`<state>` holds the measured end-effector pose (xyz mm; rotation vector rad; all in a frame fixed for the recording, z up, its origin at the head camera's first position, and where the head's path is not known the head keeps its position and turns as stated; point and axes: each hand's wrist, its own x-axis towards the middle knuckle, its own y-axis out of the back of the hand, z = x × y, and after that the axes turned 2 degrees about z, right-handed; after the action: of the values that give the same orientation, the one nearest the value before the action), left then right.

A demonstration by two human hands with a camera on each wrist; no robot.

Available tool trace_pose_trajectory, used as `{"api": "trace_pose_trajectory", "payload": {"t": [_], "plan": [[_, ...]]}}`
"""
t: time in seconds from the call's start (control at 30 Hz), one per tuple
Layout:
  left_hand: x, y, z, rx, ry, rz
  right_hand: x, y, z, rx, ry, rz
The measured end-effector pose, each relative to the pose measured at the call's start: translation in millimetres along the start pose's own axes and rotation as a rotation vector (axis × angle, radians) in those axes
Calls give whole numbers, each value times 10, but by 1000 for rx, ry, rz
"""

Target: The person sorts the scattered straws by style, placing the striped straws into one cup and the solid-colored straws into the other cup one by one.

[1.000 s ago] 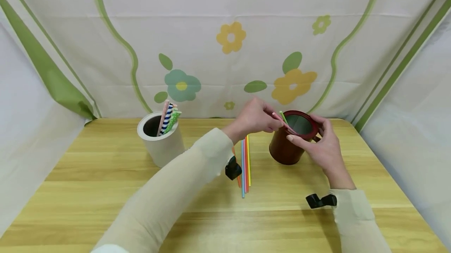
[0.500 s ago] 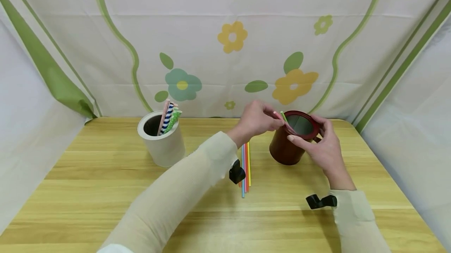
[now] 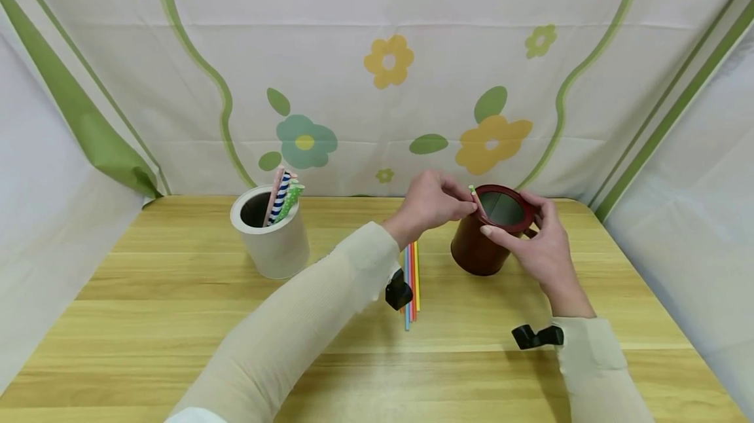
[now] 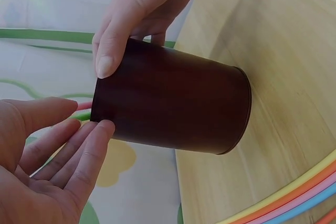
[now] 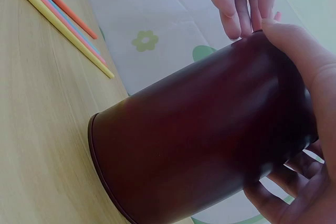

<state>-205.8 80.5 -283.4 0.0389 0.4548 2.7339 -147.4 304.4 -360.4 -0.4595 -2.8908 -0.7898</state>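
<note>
A dark red-brown canister [image 3: 480,246] stands upright at the right of the table; in the wrist views its side fills the middle. My right hand [image 3: 544,246] grips its rim, thumb at the front and fingers round the far side. At the rim's left, my left hand [image 3: 432,203] pinches a thin pink straw [image 3: 479,204] between thumb and index fingertips. A green straw [image 4: 83,115] leans beside it at the same edge. Both straws' lower ends are hidden inside. Several plain coloured straws [image 3: 411,292] lie side by side on the table, partly behind my left wrist.
A white canister [image 3: 277,256] at the left holds several patterned straws [image 3: 283,200], pink, blue-striped and green-dotted. Behind the wooden table [image 3: 177,318] hangs a flower-print curtain [image 3: 330,50], with pale cloth at both sides.
My left hand has shifted slightly right and turned the pink straw more upright, so its top now sits against the green straw. My right hand and the canister keep their place.
</note>
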Motion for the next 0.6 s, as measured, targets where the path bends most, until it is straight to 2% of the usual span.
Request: {"api": "trace_pose_trajectory", "payload": {"t": [0.13, 0.37, 0.47, 0.6], "plan": [[0, -8, -17, -26, 12, -8, 3, -2, 11, 4, 9, 7], [1, 21, -57, -145, 49, -48, 2, -4, 6, 3, 12, 3], [13, 57, -78, -202, 70, -95, 3, -2, 1, 3, 9, -1], [14, 144, -121, -239, 104, -191, 8, 1, -2, -2, 4, -1]]}}
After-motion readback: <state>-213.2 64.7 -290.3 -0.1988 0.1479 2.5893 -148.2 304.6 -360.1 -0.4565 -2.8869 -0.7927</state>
